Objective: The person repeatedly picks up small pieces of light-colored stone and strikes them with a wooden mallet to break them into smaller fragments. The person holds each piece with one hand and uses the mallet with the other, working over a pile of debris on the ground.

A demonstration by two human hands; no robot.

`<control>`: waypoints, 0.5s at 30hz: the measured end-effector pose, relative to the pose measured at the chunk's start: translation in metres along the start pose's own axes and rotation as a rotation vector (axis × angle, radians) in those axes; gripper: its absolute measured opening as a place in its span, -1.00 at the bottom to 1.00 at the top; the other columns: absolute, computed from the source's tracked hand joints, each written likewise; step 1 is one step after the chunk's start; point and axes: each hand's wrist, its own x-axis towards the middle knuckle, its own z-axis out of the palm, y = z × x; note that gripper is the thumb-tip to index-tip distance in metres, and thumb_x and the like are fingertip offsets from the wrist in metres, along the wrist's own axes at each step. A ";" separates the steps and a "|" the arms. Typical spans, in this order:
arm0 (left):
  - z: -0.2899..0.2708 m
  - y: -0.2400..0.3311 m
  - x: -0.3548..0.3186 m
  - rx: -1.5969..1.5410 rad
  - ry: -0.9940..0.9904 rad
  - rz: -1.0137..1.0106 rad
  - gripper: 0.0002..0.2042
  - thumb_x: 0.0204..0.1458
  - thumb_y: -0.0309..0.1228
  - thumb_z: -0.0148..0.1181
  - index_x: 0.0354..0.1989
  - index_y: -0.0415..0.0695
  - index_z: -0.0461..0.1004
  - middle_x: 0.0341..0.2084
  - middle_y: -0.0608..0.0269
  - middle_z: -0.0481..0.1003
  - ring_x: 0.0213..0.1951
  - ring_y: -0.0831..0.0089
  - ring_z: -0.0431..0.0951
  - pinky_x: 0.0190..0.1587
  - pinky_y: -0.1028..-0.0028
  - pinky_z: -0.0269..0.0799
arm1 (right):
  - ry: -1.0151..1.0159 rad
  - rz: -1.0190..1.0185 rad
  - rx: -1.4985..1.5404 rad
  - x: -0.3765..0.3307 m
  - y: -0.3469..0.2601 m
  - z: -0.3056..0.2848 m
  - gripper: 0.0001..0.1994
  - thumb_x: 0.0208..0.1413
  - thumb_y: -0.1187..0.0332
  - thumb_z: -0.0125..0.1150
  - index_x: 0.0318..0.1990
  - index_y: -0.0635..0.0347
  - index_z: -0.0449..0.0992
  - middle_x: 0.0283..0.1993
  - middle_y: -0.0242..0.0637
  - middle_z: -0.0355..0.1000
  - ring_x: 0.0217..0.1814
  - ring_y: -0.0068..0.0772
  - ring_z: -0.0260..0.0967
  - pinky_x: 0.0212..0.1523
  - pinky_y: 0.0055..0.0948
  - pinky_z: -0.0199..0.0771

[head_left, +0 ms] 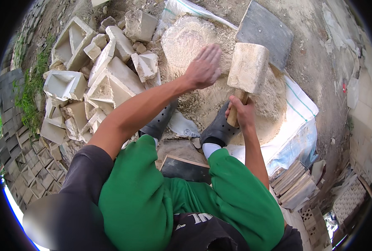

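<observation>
My right hand (pixel 243 111) is wrapped round the short handle of a mallet (pixel 248 67), whose thick, blocky head is coated in pale dust. The mallet head is raised over a heap of crushed beige powder (pixel 271 98). With its fingers stretched out, my left hand (pixel 204 67) is over the powder beside a rounded, dust-covered lump (pixel 188 42), holding nothing. Whether it touches the powder I cannot tell. A white woven sheet (pixel 299 96) with green stripes lies under the powder. My feet, in dark clogs (pixel 219 129), are at the heap's near edge.
Broken plaster-like moulds and chunks (pixel 110 79) are piled at the left. A flat grey slab (pixel 265 31) lies beyond the mallet. Stacked thin slabs (pixel 292 184) stand at the lower right, and a dark board (pixel 185 169) shows between my legs. Grey tiles (pixel 29 167) line the far left.
</observation>
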 end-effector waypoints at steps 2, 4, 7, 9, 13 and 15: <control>-0.017 0.016 0.023 -0.376 -0.050 0.091 -0.30 0.28 -0.15 -0.17 0.44 -0.47 -0.01 0.48 -0.32 -0.06 0.54 -0.11 -0.20 0.55 0.07 -0.31 | -0.003 -0.010 0.020 0.001 0.001 0.000 -0.70 0.16 0.23 0.33 -0.28 0.34 0.49 -0.54 -0.27 0.46 -0.62 -0.43 0.47 -0.60 -0.43 0.51; -0.025 0.018 0.049 -0.047 0.197 -0.010 -0.31 0.27 -0.17 -0.15 0.43 -0.47 0.02 0.47 -0.31 -0.03 0.53 -0.11 -0.15 0.55 0.07 -0.26 | 0.008 -0.016 0.028 -0.001 0.001 -0.002 -0.71 0.15 0.22 0.34 -0.30 0.33 0.50 -0.55 -0.28 0.45 -0.63 -0.43 0.46 -0.61 -0.42 0.52; -0.024 -0.002 0.069 0.194 0.310 -0.130 -0.32 0.27 -0.18 -0.15 0.42 -0.47 0.04 0.47 -0.31 -0.02 0.53 -0.12 -0.12 0.55 0.08 -0.25 | 0.013 -0.021 0.052 -0.003 -0.001 0.001 -0.71 0.13 0.22 0.35 -0.33 0.31 0.51 -0.55 -0.29 0.43 -0.64 -0.44 0.45 -0.62 -0.42 0.52; -0.015 -0.015 0.064 0.326 0.214 -0.139 -0.34 0.29 -0.18 -0.18 0.42 -0.47 0.05 0.46 -0.28 0.01 0.53 -0.06 -0.10 0.55 0.09 -0.27 | 0.023 -0.017 0.050 -0.003 -0.004 0.004 -0.72 0.13 0.22 0.34 -0.33 0.31 0.51 -0.55 -0.29 0.43 -0.64 -0.43 0.44 -0.62 -0.42 0.52; -0.004 -0.003 0.024 0.114 -0.077 0.207 -0.36 0.32 -0.18 -0.17 0.43 -0.42 0.06 0.45 -0.21 0.08 0.52 0.04 -0.03 0.56 0.09 -0.25 | -0.005 -0.031 0.029 0.000 0.002 0.002 -0.71 0.14 0.23 0.33 -0.32 0.33 0.50 -0.55 -0.27 0.44 -0.64 -0.42 0.45 -0.61 -0.41 0.52; -0.018 0.004 0.007 -0.006 -0.098 0.209 -0.39 0.32 -0.16 -0.14 0.44 -0.32 0.12 0.45 -0.14 0.11 0.52 0.10 0.00 0.55 0.10 -0.22 | -0.011 -0.024 0.028 0.001 0.002 0.001 -0.71 0.16 0.24 0.31 -0.27 0.36 0.49 -0.55 -0.26 0.45 -0.63 -0.41 0.47 -0.60 -0.40 0.51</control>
